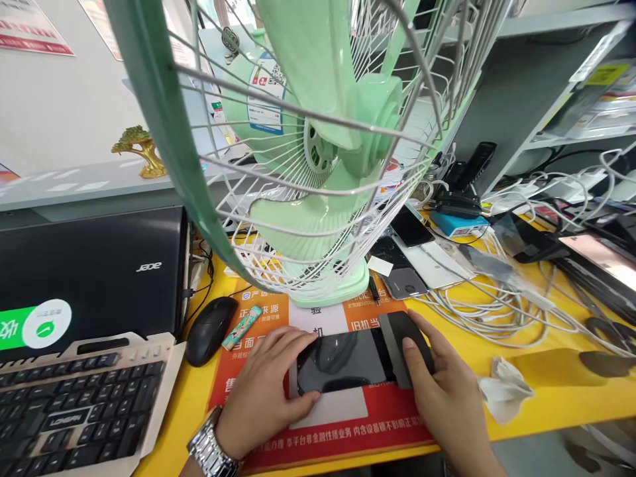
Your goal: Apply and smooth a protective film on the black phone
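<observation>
A: Lower centre of the frame: a phone (342,361) lies flat, dark glass up, on the orange-red mat (318,437) in front of the green fan (322,159). What holds it?

B: The left hand (265,391) clamps its left end, thumb below, fingers above. The right hand (447,391) rests fingers on a dark grey slab (405,348) touching the phone's right end; whether that hand truly grips it, I cannot tell.

A: Handling?

B: Probably light, stiff, slick and breakable glass. Best held by the long edges, not the face. A mouse (209,329) sits at lower left, cables (497,305) at right.
</observation>
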